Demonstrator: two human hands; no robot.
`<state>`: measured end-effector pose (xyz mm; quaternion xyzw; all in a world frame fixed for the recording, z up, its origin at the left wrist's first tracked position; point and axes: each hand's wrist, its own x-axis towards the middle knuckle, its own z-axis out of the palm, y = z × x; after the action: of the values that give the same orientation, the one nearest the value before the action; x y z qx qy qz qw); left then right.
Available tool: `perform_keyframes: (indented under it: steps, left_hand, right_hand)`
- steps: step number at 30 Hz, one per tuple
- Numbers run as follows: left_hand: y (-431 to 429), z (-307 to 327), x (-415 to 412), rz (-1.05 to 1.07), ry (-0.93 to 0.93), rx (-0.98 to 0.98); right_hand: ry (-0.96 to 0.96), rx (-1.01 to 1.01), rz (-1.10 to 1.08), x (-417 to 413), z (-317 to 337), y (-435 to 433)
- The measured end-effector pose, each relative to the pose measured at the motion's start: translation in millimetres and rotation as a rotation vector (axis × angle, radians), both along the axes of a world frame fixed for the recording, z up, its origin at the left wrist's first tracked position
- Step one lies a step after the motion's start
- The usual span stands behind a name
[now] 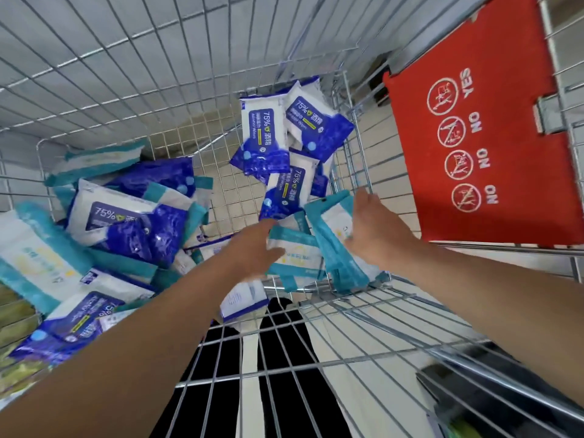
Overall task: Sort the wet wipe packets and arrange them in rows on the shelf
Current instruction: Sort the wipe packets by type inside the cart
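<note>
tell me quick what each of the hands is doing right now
left hand: holds a teal packet, grip blurred.
right hand: open, fingers straight, pressing against the upright teal packets.

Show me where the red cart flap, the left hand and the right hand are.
red cart flap (521,169): head view, bare red surface
left hand (252,248): head view, back of hand
right hand (376,229): head view, back of hand
</note>
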<state>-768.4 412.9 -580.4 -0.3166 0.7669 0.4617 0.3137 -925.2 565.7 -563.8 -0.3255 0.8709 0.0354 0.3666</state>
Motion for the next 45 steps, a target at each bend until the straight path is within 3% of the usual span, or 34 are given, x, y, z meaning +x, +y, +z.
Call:
perform_keyframes:
  steps: [2, 3, 7, 10, 14, 18, 21, 23, 26, 31, 34, 40, 42, 45]
  left_hand:
    - [-18.1, 11.2, 11.8, 0.053, 0.07, -0.101]
    - [-28.9, 16.6, 20.2, 0.084, 0.093, -0.151]
    - [-55.3, 33.2, 55.4, -0.007, 0.038, -0.246]
    - [-64.9, 41.5, 79.0, -0.12, 0.001, -0.177]
    - [-81.0, 56.0, 110.7, -0.278, -0.093, -0.153]
    - [-78.7, 49.1, 124.2, -0.517, -0.135, -0.254]
    - [-78.9, 45.0, 122.1, -0.536, -0.132, -0.263]
    - [-81.9, 46.6, 120.9, -0.455, -0.122, -0.226]
    - [-88.0, 53.9, 113.2, -0.134, -0.026, -0.137]
    - [-105.2, 63.1, 63.8, 0.24, 0.129, -0.352]
    - [-110.3, 59.0, 25.3, 0.418, 0.246, -0.24]
    - [-98.8, 27.4, -60.2, 0.65, 0.296, 0.069]
    - [-92.0, 15.4, -75.3, 0.521, 0.203, -0.021]
    - [-84.5, 3.8, -77.5, 0.388, 0.057, -0.207]
  right_hand:
    - [0.17, -0.152, 0.188, 10.8, 11.5, -14.6]
    - [0.158, -0.23, 0.229, 16.0, 13.2, -22.9]
    - [-0.226, -0.274, 0.264, 49.8, 5.7, -55.4]
    - [-0.328, -0.263, 0.286, 80.5, -15.2, -75.6]
    - [-0.182, -0.227, 0.455, 108.0, -38.8, -94.4]
    - [-0.1, -0.159, 0.477, 115.1, -44.1, -102.7]
    - [-0.068, -0.142, 0.509, 114.6, -42.3, -104.1]
    - [-0.19, -0.128, 0.398, 111.3, -33.7, -106.3]
    - [-0.374, -0.178, 0.1, 93.9, -12.7, -111.3]
    - [-0.391, -0.37, -0.503, 35.5, 12.6, -109.0]
    - [-0.393, -0.534, -0.877, -4.8, 14.2, -106.4]
    - [-0.314, -0.58, -0.997, -50.3, -1.6, -101.2]
    - [-0.298, -0.47, -0.967, -47.9, -8.5, -96.8]
    - [-0.514, -0.292, -1.006, -36.6, -22.2, -93.1]
